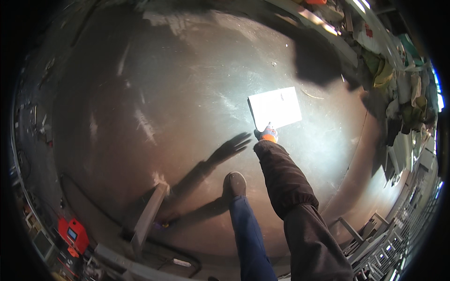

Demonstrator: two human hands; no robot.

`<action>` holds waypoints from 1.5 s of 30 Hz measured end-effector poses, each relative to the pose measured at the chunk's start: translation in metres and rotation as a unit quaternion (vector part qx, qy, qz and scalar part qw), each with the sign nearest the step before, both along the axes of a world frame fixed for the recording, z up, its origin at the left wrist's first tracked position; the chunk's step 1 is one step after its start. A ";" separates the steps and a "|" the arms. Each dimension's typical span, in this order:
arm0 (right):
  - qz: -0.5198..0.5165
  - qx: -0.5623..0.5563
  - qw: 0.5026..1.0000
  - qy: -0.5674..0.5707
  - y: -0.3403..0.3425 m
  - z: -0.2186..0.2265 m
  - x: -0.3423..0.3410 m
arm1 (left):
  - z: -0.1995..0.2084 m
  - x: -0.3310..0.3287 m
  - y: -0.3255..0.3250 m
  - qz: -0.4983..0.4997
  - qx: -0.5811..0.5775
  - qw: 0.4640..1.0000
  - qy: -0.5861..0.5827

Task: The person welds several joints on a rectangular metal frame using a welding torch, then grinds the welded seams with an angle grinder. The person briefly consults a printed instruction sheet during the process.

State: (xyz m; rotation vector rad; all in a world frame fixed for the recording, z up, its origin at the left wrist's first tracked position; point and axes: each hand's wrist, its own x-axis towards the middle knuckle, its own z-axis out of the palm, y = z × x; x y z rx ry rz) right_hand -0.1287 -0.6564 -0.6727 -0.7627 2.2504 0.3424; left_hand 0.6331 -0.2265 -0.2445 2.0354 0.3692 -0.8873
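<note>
A bright white rectangular sheet or thin panel (277,107), washed out by glare, lies on or just over the brown-grey floor (178,84). Along its left edge runs a narrow dark shadow. My right hand (267,134), in a dark glove with an orange part, reaches to the sheet's near edge, a finger overlapping it. The hand's shadow on the floor has its fingers stretched out and apart. Whether the glove touches the sheet is hard to see. My left hand is out of the picture.
My shoe (235,185) stands below the sheet. A grey metal bar (149,218) rises at the lower left, near a red device with a screen (73,236). Cloths and sacks (408,98) hang along the right; metal grating (398,248) fills the lower right.
</note>
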 end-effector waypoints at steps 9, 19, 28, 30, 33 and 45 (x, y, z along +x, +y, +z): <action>0.095 -0.029 0.990 0.101 0.009 -0.109 -0.031 | -0.027 0.003 -0.058 -0.020 0.044 0.998 -0.038; 0.230 -0.294 0.900 -0.224 0.140 0.118 0.072 | 0.030 0.030 0.035 0.056 -0.079 0.995 -0.012; 0.401 -0.329 0.746 -0.418 0.271 0.431 0.213 | 0.012 0.011 0.080 -0.318 -0.018 0.942 -0.109; 0.413 -0.336 0.750 -0.393 0.274 0.482 0.223 | 0.017 -0.017 0.051 -0.395 0.041 0.905 -0.155; 0.470 -0.358 0.735 -0.333 0.286 0.555 0.240 | 0.032 -0.046 0.018 -0.471 0.145 0.838 -0.235; 0.591 -0.537 0.601 -0.004 0.488 0.839 0.297 | 0.027 -0.072 -0.022 -0.502 0.160 0.813 -0.249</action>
